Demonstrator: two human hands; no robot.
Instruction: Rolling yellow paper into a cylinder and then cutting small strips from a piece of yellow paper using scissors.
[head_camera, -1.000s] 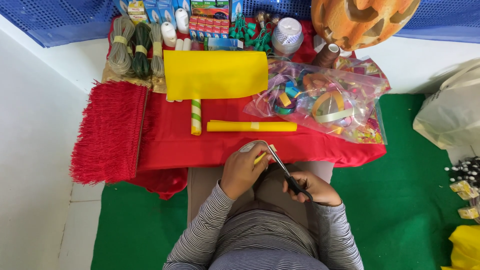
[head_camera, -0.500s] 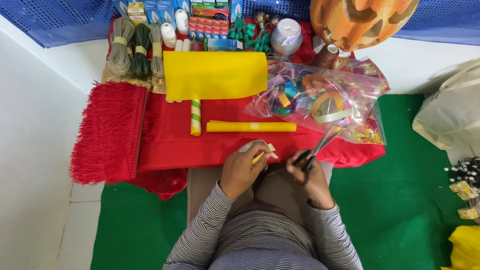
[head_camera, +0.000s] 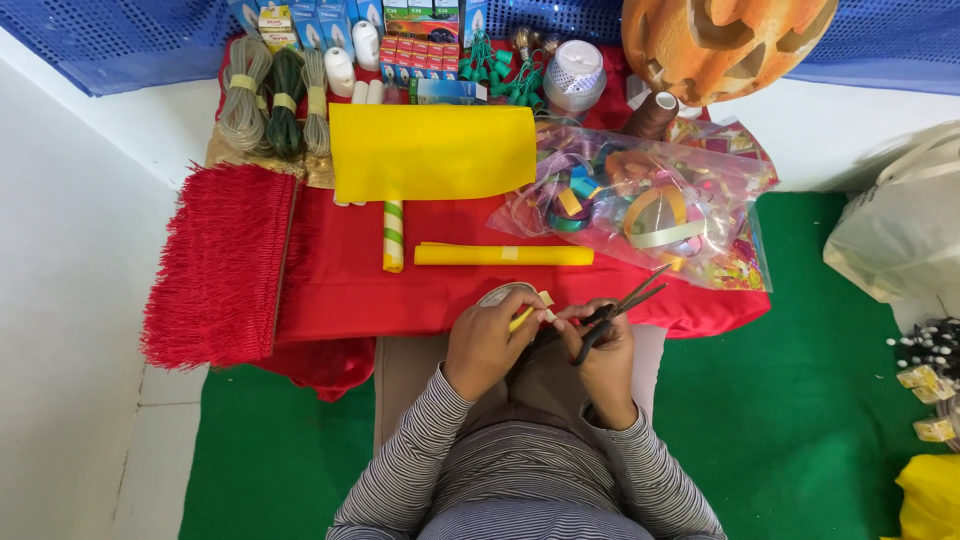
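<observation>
My left hand (head_camera: 487, 345) grips a roll of clear tape (head_camera: 503, 294) together with a small yellow stick (head_camera: 524, 317), and a short strip of tape runs from it to my right fingertips. My right hand (head_camera: 603, 350) holds black scissors (head_camera: 622, 305) whose blades point up and to the right, away from the tape. Both hands meet over my lap, just below the front edge of the red cloth (head_camera: 340, 280). A rolled yellow paper tube (head_camera: 503, 255) lies on the cloth right above my hands.
A yellow sheet (head_camera: 432, 152), a striped tube (head_camera: 393, 236), a clear bag of ribbons (head_camera: 640, 200), cord bundles (head_camera: 270, 95), small boxes and bottles, and an orange pumpkin (head_camera: 725, 40) fill the red cloth. Red fringe (head_camera: 220, 265) lies left. A white bag (head_camera: 905, 225) sits right on green carpet (head_camera: 790, 400).
My right hand with the scissors has risen from my lap to meet the left hand. The blades swung from pointing up-left to up-right, and the fingertips now pinch the tape end.
</observation>
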